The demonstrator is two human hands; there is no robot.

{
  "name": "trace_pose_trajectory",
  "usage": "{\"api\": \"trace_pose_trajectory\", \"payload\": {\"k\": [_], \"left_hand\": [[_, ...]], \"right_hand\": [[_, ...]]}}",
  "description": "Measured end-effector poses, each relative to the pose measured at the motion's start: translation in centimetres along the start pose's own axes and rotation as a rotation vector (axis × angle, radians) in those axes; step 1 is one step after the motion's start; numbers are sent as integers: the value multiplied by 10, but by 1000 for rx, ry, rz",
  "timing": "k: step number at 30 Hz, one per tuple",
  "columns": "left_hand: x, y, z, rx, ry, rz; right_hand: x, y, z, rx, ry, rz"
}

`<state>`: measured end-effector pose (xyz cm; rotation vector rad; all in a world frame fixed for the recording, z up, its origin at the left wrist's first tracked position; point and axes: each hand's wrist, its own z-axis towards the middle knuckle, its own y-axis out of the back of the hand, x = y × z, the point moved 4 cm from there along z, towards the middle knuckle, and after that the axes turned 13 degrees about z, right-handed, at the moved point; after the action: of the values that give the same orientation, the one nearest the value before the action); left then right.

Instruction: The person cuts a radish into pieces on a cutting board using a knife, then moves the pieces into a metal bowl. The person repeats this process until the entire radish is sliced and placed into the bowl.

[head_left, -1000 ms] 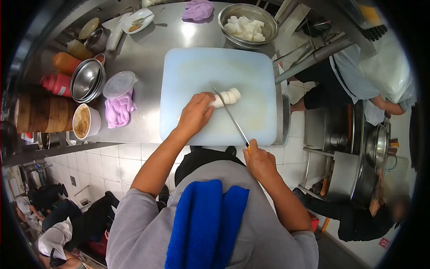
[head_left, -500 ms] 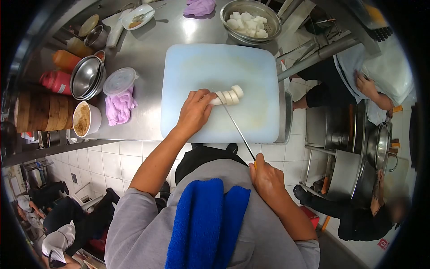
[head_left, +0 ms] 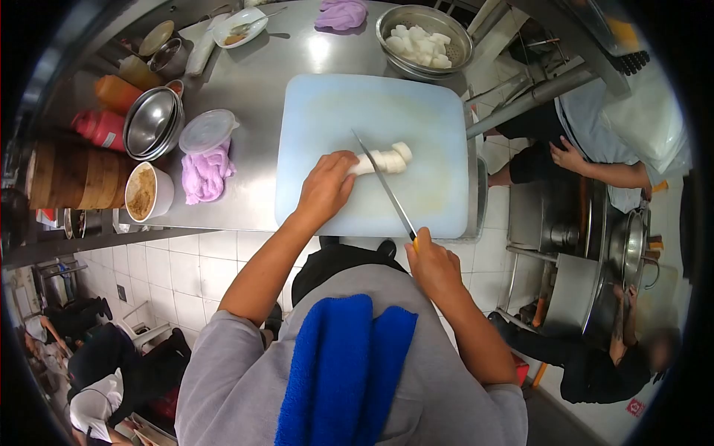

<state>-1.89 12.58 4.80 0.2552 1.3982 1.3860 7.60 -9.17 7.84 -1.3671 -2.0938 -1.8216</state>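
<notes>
On the pale cutting board lies a white log-shaped food, partly cut into thick rounds; the end round leans away from the others. My left hand has its fingers closed over the uncut left end, which they partly hide. In my right hand is a long thin knife with a yellow handle, gripped near the board's front edge. Its blade slants up and left across the log close to my left fingertips, with the tip past the log's far side.
Behind the board to the right, a perforated metal bowl holds white chunks. Purple cloths, a clear lid, steel bowls and a tub of brown paste sit left. Other people stand at the right and lower left.
My right hand has moved forward and slightly left with the knife, so the blade now reaches well beyond the log. My left hand stays on the log. The view has shifted slightly.
</notes>
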Motion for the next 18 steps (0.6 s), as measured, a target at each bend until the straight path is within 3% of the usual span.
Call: {"api": "trace_pose_trajectory", "payload": {"k": [10,18], "left_hand": [[1,0,-1,34,-5,5],[4,-2,-3,14,-23,-25]], "right_hand": [[21,21,-42,60,-40,-48],[20,3,-7,82,33,-3]]}}
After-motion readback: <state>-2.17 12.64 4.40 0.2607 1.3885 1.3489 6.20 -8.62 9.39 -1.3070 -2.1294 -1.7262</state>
